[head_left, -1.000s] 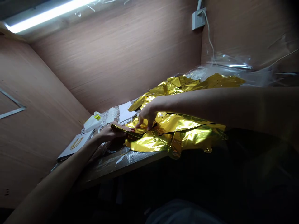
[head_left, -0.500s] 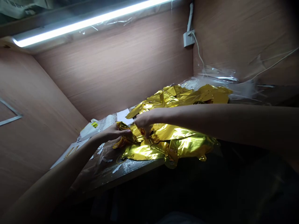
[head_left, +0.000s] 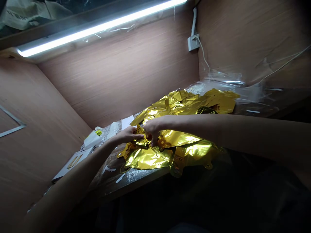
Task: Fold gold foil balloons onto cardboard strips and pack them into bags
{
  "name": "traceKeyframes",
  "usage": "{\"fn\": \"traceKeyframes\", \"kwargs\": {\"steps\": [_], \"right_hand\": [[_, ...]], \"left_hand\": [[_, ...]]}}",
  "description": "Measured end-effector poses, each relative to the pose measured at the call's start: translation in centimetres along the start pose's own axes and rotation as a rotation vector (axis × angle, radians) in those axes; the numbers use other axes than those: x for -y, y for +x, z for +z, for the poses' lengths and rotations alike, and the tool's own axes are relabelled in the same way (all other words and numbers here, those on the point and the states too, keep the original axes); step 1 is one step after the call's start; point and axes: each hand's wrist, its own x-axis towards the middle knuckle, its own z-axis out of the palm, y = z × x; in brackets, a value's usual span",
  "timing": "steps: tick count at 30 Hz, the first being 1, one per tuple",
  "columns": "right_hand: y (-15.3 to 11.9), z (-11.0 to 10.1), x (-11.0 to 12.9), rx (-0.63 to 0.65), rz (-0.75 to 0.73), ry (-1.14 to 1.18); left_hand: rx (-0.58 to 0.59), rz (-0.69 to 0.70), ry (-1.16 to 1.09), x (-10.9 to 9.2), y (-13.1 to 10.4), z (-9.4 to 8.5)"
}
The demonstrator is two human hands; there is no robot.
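Shiny gold foil balloons [head_left: 150, 158], flat and crumpled, lie in a heap at the front of the table. My left hand [head_left: 130, 134] pinches a folded edge of this gold foil at the left of the heap. Close beside it, my right hand [head_left: 152, 131] has its fingers curled down and closed on the foil; its fingertips are partly hidden. More gold foil [head_left: 179, 100] is piled behind my right forearm. Some of the foil hangs over the table's front edge.
Clear plastic bags [head_left: 247, 92] lie at the back right below a wall socket [head_left: 193, 42] with a cable. A white card with a gold U shape [head_left: 74, 161] and white scraps [head_left: 120, 178] lie at left. A tube light [head_left: 102, 27] runs overhead, with wooden walls around.
My left hand has moved right, closer to my right hand, bringing the foil edge with it. My right hand has barely moved. The camera view has shifted slightly.
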Motion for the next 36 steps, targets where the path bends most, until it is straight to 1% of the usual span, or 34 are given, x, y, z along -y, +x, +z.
{"fn": "traceKeyframes", "kwargs": {"steps": [2,4,6,8,9,10,11,12,15,17,19,22,25,27,30,36], "right_hand": [[-0.2,-0.1,0.3,0.025,0.023,-0.069],[-0.4,-0.2,0.5,0.029,0.014,-0.126],[-0.5,-0.3,0.6,0.023,-0.005,-0.165],[-0.5,-0.3,0.5,0.043,-0.033,-0.212],[-0.5,-0.4,0.5,0.059,-0.057,-0.232],[-0.5,-0.4,0.4,0.071,-0.081,-0.243],[-0.5,-0.4,0.3,0.077,-0.097,-0.246],[-0.5,-0.4,0.3,0.078,-0.102,-0.241],[-0.5,-0.4,0.3,0.083,-0.068,-0.219],[-0.6,-0.4,0.2,0.097,-0.060,-0.207],[-0.7,-0.2,0.1,0.096,-0.081,-0.192],[-0.8,0.0,-0.1,0.084,-0.093,-0.176],[-0.8,-0.1,-0.2,0.069,-0.066,-0.158],[-0.6,-0.2,-0.2,0.046,-0.018,-0.116],[-0.1,-0.5,-0.6,0.028,0.056,-0.067],[0.8,-0.2,-2.2,-0.012,0.070,0.016]], "left_hand": [[-0.068,0.054,0.073,0.2,0.1,0.7],[-0.178,0.078,0.205,0.3,0.0,1.5],[-0.365,0.071,0.347,0.1,-0.4,2.5],[-0.592,0.082,0.471,-0.3,-1.0,3.5],[-0.682,0.102,0.522,-0.5,-1.4,3.9],[-0.727,0.130,0.559,-0.8,-1.7,4.3],[-0.723,0.160,0.574,-1.0,-2.0,4.6],[-0.680,0.192,0.564,-1.3,-2.3,4.8],[-0.510,0.260,0.459,-2.0,-2.8,5.2],[-0.451,0.277,0.405,-2.3,-3.1,5.5],[-0.391,0.287,0.374,-2.6,-3.5,5.6],[-0.316,0.301,0.336,-2.7,-4.3,5.7],[-0.249,0.299,0.297,-2.2,-4.8,5.5],[-0.213,0.308,0.270,-1.7,-4.9,5.4],[-0.205,0.345,0.240,-1.0,-4.9,5.3],[-0.140,0.397,0.164,-0.3,-4.6,4.7]]}}
